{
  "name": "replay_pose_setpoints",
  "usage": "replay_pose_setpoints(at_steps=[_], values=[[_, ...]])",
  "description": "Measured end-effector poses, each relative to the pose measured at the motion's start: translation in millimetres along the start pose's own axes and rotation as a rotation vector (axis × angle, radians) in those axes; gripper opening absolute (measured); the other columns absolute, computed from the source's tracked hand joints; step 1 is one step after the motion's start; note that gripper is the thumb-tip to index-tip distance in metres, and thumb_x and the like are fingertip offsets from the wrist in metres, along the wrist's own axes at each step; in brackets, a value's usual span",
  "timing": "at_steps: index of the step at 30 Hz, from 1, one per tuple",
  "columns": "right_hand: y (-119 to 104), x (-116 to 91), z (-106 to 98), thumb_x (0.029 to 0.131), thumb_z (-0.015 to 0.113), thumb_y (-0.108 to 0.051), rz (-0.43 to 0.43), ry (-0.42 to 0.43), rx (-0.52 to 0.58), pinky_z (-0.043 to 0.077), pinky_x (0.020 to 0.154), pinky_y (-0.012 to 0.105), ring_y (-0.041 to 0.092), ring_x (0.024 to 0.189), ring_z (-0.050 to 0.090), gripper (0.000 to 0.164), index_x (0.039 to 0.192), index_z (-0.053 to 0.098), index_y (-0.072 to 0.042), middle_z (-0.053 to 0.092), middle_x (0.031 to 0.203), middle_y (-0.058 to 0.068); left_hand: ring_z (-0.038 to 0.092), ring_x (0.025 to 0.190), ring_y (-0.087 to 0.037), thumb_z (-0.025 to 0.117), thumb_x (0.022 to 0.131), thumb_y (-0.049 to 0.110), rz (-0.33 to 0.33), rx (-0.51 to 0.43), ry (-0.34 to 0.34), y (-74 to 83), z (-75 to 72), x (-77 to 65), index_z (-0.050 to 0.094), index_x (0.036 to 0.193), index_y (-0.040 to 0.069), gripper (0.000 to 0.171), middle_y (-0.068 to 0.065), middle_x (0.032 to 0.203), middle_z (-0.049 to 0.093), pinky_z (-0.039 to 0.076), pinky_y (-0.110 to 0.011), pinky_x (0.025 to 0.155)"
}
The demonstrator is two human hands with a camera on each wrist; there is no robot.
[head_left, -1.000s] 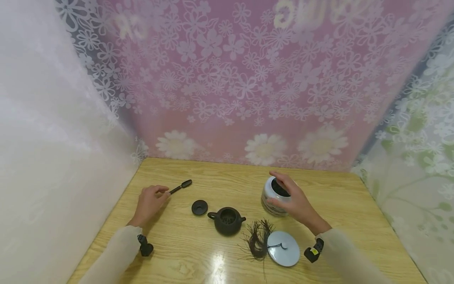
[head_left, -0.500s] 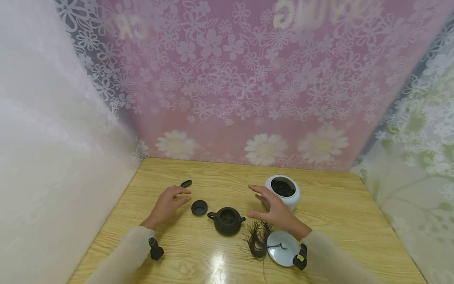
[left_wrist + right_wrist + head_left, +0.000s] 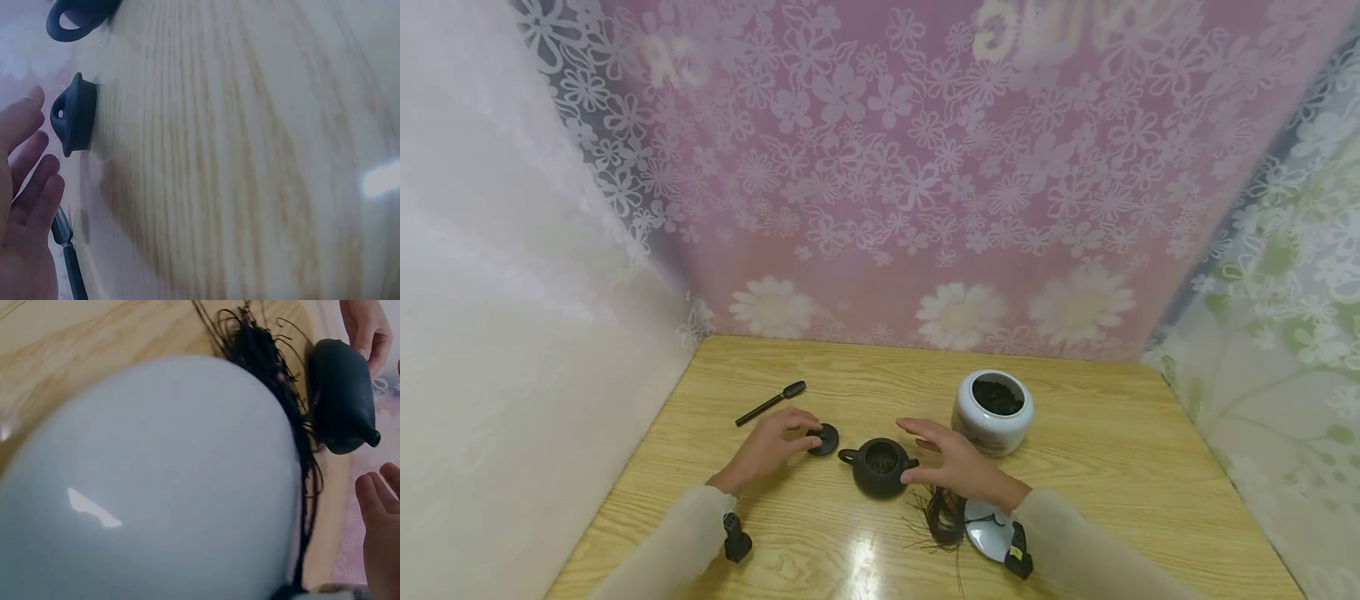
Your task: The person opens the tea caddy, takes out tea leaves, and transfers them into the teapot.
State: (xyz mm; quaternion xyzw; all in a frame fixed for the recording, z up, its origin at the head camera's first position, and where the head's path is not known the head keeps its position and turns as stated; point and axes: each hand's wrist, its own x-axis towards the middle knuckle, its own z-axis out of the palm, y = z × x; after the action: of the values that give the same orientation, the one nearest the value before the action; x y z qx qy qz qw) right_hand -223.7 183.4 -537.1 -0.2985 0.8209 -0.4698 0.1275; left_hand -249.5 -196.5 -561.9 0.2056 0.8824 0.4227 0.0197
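My left hand [image 3: 772, 444] reaches over the small black teapot lid [image 3: 828, 439], thumb and fingers parted at its near side. In the left wrist view a gap shows between those loosely bent fingers and the lid [image 3: 80, 119], which lies knob up. The dark teapot [image 3: 878, 483] stands uncovered, with dark leaves inside and its handle toward the left. Beside its spout is my right hand [image 3: 958, 463], thumb and fingers spread and nothing in them. The right wrist view has the teapot [image 3: 340, 394] just beyond those fingertips.
A white jar [image 3: 991, 432] of dark tea leaves stands behind my right hand. Under that forearm lie a round white lid [image 3: 987, 536] and its dark tassel [image 3: 943, 515]. Behind my left hand rests a slim black tool [image 3: 767, 406] with a broader rounded end.
My left hand has let go of the slim black tool and moved right to the teapot lid. My right hand has come left from the white jar to the teapot's spout.
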Motion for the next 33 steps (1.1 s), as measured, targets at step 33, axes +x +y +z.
replay_pose_setpoints(at_steps=[33], values=[[13.8, 4.5, 18.7, 0.1, 0.081, -0.037, 0.045, -0.041, -0.117, 0.052, 0.117, 0.054, 0.037, 0.145, 0.06, 0.079, 0.165, 0.047, -0.007, 0.051, 0.167, 0.013, 0.074, 0.112, -0.017, 0.08, 0.102, 0.021, 0.094, 0.107, 0.103, -3.5, 17.1, 5.3, 0.081, 0.116, 0.023, 0.014, 0.006, 0.121, 0.075, 0.063, -0.04, 0.096]])
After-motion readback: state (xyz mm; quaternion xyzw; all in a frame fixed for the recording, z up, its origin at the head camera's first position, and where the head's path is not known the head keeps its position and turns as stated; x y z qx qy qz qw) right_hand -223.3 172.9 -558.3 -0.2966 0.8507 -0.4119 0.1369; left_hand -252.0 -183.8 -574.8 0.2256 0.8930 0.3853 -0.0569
